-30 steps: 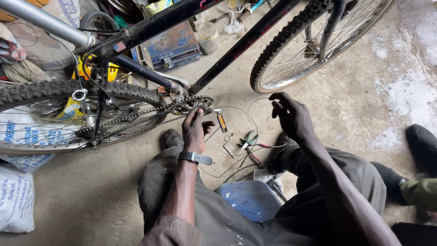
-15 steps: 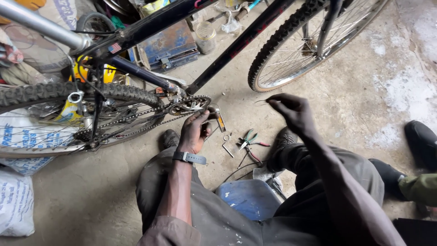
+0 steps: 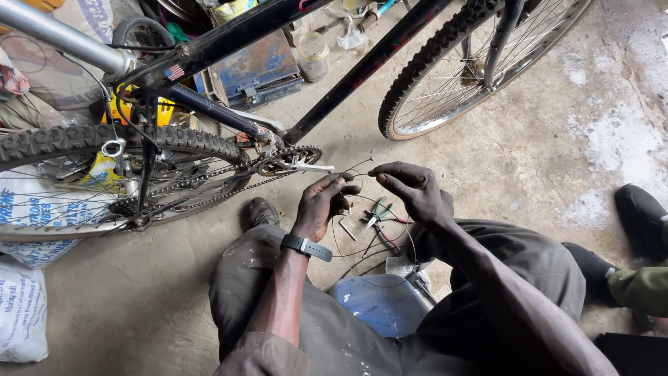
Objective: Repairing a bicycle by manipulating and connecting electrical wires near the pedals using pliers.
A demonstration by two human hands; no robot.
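Note:
I sit on the floor beside a black bicycle (image 3: 334, 90) lying upside down. My left hand (image 3: 321, 205), with a dark watch on its wrist, is closed around the end of a thin metal cable (image 3: 362, 170) near the chainring and chain (image 3: 289, 161). My right hand (image 3: 412, 191) pinches the same cable a little to the right, so the cable runs between both hands. The rest of the cable loops down over the floor between my knees. Small pliers (image 3: 376, 214) with green and red handles lie on the concrete under my hands.
The rear wheel (image 3: 83, 174) is at left, the front wheel (image 3: 473, 63) at top right. A blue metal toolbox (image 3: 257, 69) and a jar (image 3: 313, 56) stand behind the frame. White sacks (image 3: 21, 313) lie at left. Another person's shoes (image 3: 640, 216) are at right. A blue stool (image 3: 379, 303) is under me.
My right hand has moved left toward my left hand and now pinches the cable. My left hand rose slightly from the chainring area and grips the cable end.

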